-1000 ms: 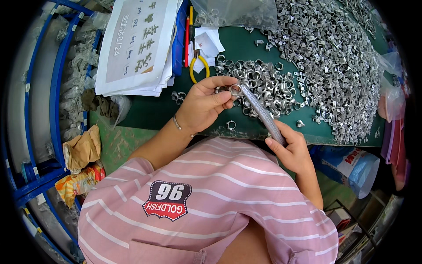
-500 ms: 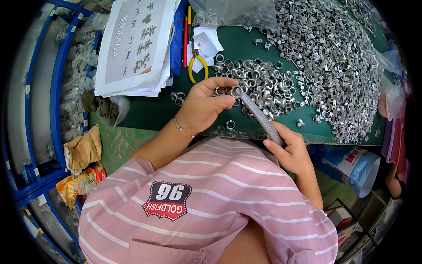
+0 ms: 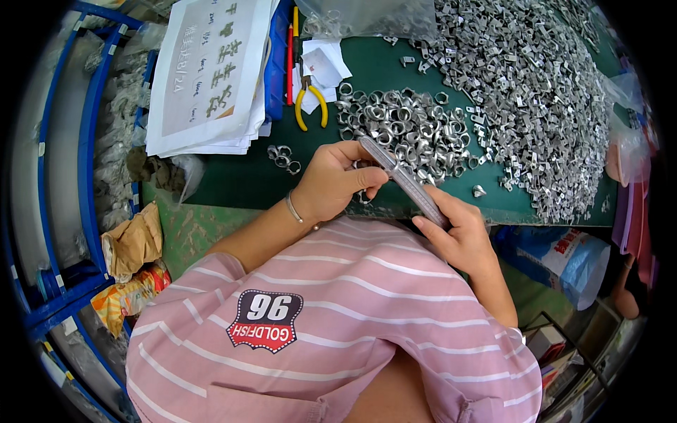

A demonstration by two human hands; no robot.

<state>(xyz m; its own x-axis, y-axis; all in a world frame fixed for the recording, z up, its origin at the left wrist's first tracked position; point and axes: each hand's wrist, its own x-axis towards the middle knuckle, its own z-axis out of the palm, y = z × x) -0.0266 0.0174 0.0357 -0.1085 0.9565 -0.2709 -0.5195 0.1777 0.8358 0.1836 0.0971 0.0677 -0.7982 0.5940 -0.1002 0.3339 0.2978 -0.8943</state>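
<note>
Green tabletop [image 3: 233, 180] is stretching across the scene, its near edge bending toward the striped shirt [image 3: 338, 303]. Above its near part, a long grey stick [image 3: 416, 193] is slanting from far left to near right, and a shiny metal ring [image 3: 395, 170] is apparently sitting around it. Green surface is showing left of the left hand and between the ring pile and the near right edge, giving some room for moving. Fine marks are running along the stick. The right hand [image 3: 458, 227] is grasping its near end; the left hand [image 3: 340, 178] is curling beside it, thumb near the ring, though whether it is gripping the ring I cannot tell. Beyond, the ring pile [image 3: 412, 127] is lying loosely, small metal brackets [image 3: 529, 106] are heaping up far right, and yellow-handled pliers [image 3: 305, 84] are resting far left.
</note>
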